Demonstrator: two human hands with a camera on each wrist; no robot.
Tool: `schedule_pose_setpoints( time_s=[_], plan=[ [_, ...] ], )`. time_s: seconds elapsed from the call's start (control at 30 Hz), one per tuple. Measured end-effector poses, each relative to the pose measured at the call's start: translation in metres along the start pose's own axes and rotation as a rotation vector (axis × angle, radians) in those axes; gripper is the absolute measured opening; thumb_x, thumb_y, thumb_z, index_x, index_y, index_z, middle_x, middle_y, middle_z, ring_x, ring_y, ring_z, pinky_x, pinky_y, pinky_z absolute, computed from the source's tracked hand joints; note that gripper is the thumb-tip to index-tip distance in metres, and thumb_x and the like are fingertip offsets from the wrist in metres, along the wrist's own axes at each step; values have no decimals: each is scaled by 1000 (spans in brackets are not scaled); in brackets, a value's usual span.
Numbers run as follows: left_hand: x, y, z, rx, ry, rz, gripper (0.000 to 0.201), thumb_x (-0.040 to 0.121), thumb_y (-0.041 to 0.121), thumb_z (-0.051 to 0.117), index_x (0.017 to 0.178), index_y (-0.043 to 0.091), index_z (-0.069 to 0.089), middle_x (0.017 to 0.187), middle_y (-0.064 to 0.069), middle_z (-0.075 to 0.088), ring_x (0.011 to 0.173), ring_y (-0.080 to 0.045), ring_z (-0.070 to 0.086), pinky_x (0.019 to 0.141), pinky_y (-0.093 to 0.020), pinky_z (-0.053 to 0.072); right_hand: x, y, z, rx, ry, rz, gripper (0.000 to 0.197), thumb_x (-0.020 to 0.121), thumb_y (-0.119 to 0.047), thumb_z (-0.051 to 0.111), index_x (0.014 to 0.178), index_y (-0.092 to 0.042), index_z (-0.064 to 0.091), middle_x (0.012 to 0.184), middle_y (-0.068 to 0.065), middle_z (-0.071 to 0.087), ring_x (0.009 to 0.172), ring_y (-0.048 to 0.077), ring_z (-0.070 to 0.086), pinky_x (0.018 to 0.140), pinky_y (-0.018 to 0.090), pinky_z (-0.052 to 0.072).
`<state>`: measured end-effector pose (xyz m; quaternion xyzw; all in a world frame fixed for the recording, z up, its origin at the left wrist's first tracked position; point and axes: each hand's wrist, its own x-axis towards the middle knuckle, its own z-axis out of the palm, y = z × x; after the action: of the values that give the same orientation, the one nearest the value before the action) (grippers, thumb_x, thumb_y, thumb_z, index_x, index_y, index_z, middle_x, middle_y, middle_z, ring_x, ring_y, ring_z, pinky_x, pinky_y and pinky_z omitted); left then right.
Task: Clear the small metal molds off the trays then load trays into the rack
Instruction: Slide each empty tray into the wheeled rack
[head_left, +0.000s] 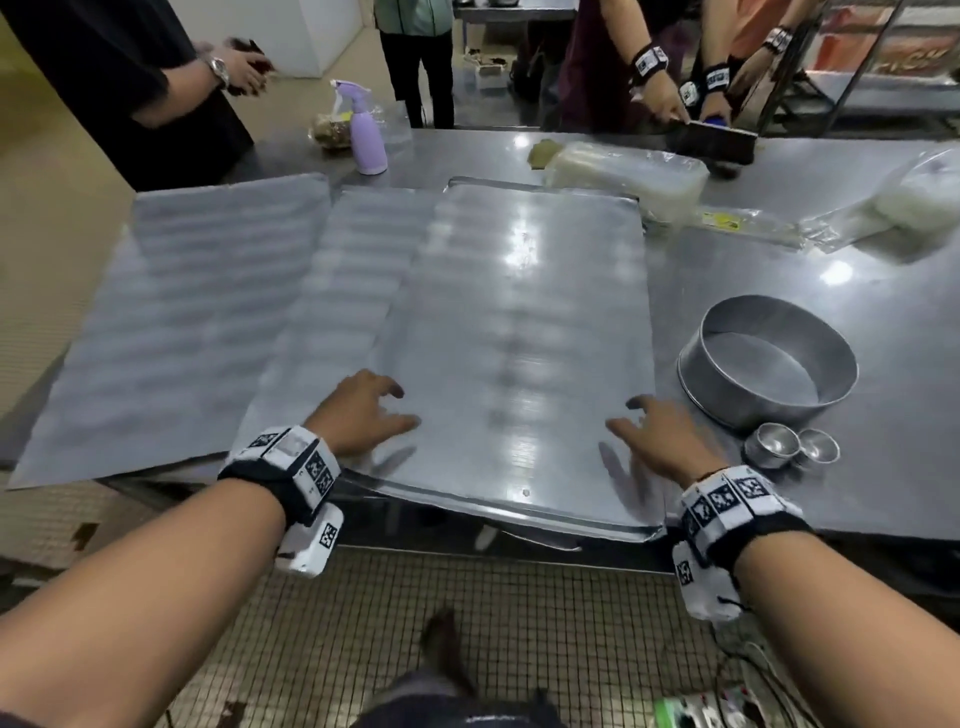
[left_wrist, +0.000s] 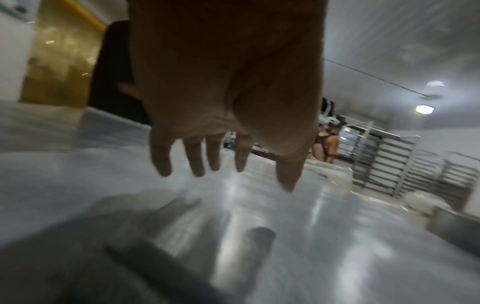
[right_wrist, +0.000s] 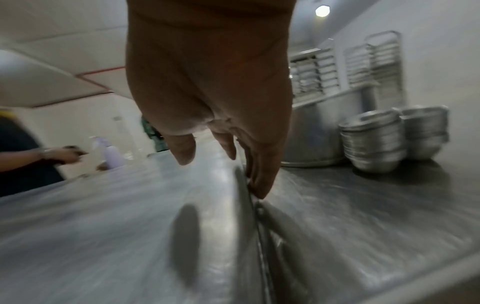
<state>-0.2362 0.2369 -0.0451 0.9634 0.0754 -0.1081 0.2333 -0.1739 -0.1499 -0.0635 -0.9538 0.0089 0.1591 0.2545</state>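
Note:
A large bare metal tray (head_left: 524, 332) lies in front of me, its near edge overhanging the table's front. My left hand (head_left: 379, 410) hovers with spread fingers just over the tray's near left part; in the left wrist view the hand (left_wrist: 221, 168) is above the shiny tray surface (left_wrist: 259, 226) and holds nothing. My right hand (head_left: 644, 426) is at the tray's near right side, and its straight fingertips (right_wrist: 255, 191) touch the tray's right rim (right_wrist: 244, 205). Two short stacks of small metal molds (head_left: 792, 446) stand on the table right of the tray, also seen as stacks (right_wrist: 374, 142).
Two more flat trays (head_left: 176, 322) lie overlapped on the left. A round metal pan (head_left: 769, 358) stands behind the molds. A purple spray bottle (head_left: 366, 130), plastic bags (head_left: 628, 171) and other people's hands are at the far side. Tray racks (left_wrist: 384, 164) stand beyond.

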Motion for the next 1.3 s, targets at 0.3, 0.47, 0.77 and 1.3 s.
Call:
schedule_pose_setpoints(
  time_s=[0.3, 0.47, 0.77, 1.3],
  plan=[
    [-67, -6, 54, 127, -87, 199, 35, 77, 53, 78, 104, 31, 71, 103, 9, 59, 99, -15, 58, 90, -40, 49, -81, -4, 54, -214, -241, -450, 43, 72, -64, 75, 104, -36, 64, 94, -16, 55, 86, 2, 51, 75, 24, 46],
    [-70, -10, 63, -24, 27, 200, 24, 77, 43, 82, 94, 27, 74, 97, 9, 62, 93, -15, 58, 87, -42, 52, -80, -1, 64, -136, -162, -409, 20, 82, -47, 74, 96, -36, 66, 93, -15, 59, 84, 2, 53, 77, 28, 50],
    [-63, -19, 66, -65, -13, 232, 21, 77, 49, 80, 80, 37, 64, 89, 13, 60, 88, -8, 56, 82, -39, 52, -86, -5, 67, -121, -109, -365, 15, 82, -51, 72, 82, -38, 64, 87, -16, 60, 80, 2, 56, 74, 27, 50],
    [-20, -68, 21, -131, 129, -232, 88, 76, 57, 68, 150, 17, 42, 144, -16, 48, 133, -37, 45, 110, -49, 40, -57, 24, 65, 399, 224, 322, 53, 88, -44, 68, 130, -15, 54, 125, 7, 64, 107, 27, 60, 90, 36, 48]
  ],
)
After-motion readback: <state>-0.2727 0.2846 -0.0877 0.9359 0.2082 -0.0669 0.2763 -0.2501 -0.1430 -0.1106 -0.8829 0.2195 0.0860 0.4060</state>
